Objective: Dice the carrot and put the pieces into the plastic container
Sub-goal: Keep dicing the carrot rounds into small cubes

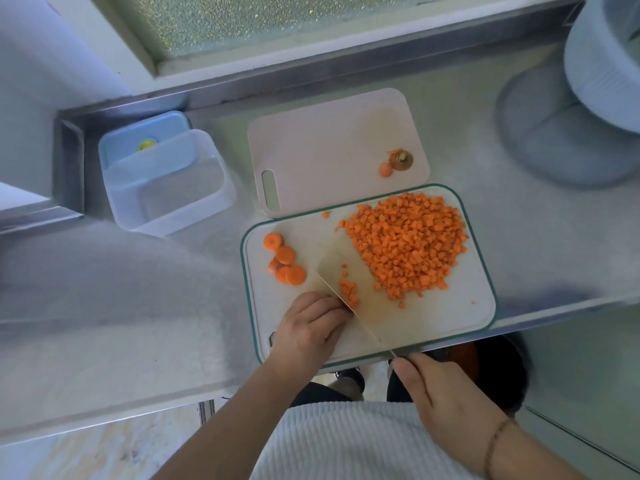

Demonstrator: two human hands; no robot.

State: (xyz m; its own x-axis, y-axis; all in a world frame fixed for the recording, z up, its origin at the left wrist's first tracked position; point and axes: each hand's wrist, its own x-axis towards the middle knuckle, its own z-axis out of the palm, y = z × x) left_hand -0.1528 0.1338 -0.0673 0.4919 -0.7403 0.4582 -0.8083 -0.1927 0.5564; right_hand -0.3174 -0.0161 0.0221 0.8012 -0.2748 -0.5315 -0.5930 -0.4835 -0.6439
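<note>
On green-rimmed board [479, 317]: left hand [308, 327] fingertips curled, pinning carrot strips against knife [343, 303]; right hand [440, 389] wrapped round handle. Keep knuckles guiding blade, cuts even. Dice pile [408, 247] right; slices [284, 259] waiting; plastic container [166, 181] empty, well left.

Translucent, smooth plastic container [166, 181]; matt plastic cutting board [374, 271] with green rim; second matt, pale board [329, 147]; dull brushed-metal counter [540, 244]; ribbed white cloth top [346, 441]; frosted, pebbled window glass [242, 19].
</note>
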